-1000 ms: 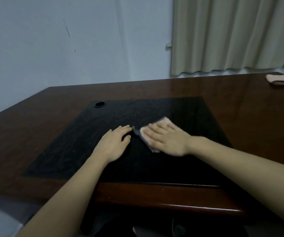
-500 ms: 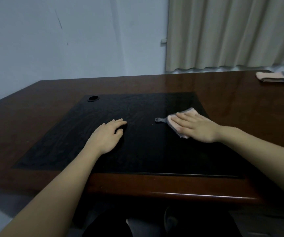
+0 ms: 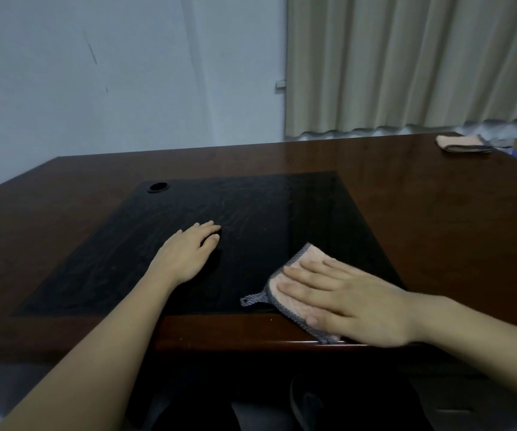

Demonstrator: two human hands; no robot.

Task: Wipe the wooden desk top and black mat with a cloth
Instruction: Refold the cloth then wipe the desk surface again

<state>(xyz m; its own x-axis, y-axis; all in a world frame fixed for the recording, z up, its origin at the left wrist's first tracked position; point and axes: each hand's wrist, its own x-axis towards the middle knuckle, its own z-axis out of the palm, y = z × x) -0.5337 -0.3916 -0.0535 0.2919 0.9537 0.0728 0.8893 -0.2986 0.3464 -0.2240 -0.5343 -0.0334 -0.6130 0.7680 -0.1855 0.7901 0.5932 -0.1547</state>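
Note:
A black mat (image 3: pixel 251 213) lies inset in the middle of the dark wooden desk top (image 3: pixel 437 213). My right hand (image 3: pixel 344 300) presses flat, fingers straight, on a pink cloth with a grey woven edge (image 3: pixel 310 259). The cloth straddles the mat's front right edge and the desk's front strip, its grey loop sticking out to the left. My left hand (image 3: pixel 185 253) rests flat on the mat, left of centre, holding nothing.
A round cable hole (image 3: pixel 157 187) sits at the mat's far left corner. A second pink cloth (image 3: pixel 462 144) lies at the desk's far right corner. A wall and a beige curtain (image 3: pixel 406 63) stand behind the desk.
My right hand slid the cloth from the mat's middle to the right, then back toward me to the mat's front right edge. My left hand stayed in place.

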